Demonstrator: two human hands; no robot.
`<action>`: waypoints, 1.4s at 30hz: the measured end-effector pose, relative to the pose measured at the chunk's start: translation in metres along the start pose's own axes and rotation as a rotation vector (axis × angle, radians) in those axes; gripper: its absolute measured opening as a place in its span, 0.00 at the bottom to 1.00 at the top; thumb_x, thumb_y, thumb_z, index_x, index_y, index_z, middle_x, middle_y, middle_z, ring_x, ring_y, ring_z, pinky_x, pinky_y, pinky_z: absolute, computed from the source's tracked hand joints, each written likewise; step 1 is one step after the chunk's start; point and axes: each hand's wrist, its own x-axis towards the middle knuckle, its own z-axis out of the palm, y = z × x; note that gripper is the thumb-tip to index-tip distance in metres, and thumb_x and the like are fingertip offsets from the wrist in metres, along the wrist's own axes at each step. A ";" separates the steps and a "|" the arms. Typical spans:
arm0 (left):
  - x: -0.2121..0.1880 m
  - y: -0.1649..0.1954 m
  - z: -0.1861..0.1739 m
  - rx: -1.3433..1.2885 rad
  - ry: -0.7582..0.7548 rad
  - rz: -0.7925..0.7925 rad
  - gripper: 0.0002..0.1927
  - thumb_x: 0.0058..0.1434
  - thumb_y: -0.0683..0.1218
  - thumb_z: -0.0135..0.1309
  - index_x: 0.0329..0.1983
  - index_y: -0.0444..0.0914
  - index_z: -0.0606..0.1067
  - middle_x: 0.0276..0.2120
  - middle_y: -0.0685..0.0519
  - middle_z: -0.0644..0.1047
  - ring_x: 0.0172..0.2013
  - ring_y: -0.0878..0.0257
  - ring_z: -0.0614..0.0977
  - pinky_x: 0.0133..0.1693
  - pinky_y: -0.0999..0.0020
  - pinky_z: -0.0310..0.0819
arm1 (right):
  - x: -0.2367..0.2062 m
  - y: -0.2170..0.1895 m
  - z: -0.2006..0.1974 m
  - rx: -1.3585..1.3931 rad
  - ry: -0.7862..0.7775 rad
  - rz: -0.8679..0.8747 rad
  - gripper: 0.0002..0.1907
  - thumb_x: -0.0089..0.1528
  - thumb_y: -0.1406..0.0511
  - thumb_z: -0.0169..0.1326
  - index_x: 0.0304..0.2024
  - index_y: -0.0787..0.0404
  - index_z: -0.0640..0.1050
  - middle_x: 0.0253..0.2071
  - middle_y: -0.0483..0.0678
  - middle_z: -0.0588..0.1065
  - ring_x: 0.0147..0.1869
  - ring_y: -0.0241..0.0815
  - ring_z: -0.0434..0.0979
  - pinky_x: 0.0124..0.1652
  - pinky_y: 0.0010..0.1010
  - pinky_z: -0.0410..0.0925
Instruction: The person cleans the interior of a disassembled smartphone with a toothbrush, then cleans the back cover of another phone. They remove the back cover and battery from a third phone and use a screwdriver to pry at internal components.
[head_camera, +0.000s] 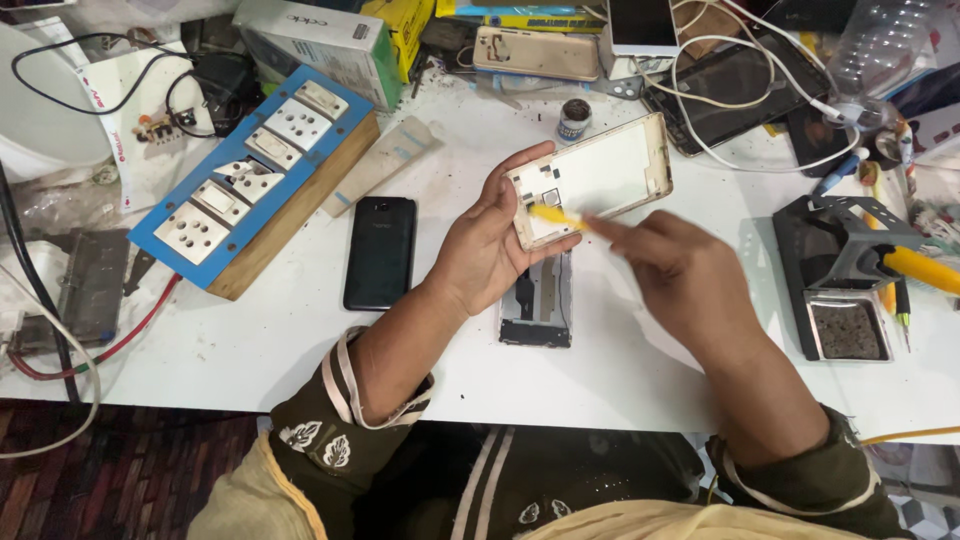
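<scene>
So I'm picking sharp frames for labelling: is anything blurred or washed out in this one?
Head view: the right hand and the yellow tool it holds are smeared by motion; the left hand and the phone frame it grips are sharper. The white table is bright but not blown out, with soft shadows under the arms. The black phone shows little glare.

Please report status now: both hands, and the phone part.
Left hand holds phone frame above table. Right hand holds yellow tool, tip at frame's camera corner. Another phone part lies underneath.
</scene>
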 end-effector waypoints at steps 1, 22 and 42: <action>0.000 0.000 0.000 -0.008 -0.004 -0.006 0.26 0.77 0.56 0.34 0.76 0.47 0.55 0.70 0.48 0.64 0.67 0.51 0.71 0.66 0.44 0.69 | 0.001 0.000 0.000 0.004 0.042 -0.005 0.26 0.60 0.76 0.59 0.56 0.44 0.82 0.34 0.46 0.78 0.34 0.43 0.79 0.34 0.36 0.71; -0.002 -0.002 -0.001 0.030 -0.005 0.052 0.26 0.79 0.55 0.31 0.76 0.44 0.57 0.69 0.48 0.66 0.68 0.54 0.71 0.67 0.47 0.69 | 0.006 0.024 -0.007 -0.037 0.009 -0.184 0.25 0.56 0.78 0.58 0.49 0.47 0.85 0.33 0.46 0.78 0.34 0.44 0.79 0.34 0.36 0.72; -0.002 0.004 -0.003 0.021 -0.003 0.051 0.28 0.76 0.57 0.35 0.76 0.44 0.56 0.69 0.46 0.66 0.67 0.50 0.72 0.65 0.43 0.71 | 0.003 0.054 -0.007 0.087 0.391 0.146 0.21 0.69 0.79 0.57 0.60 0.54 0.83 0.43 0.51 0.78 0.43 0.41 0.78 0.44 0.29 0.71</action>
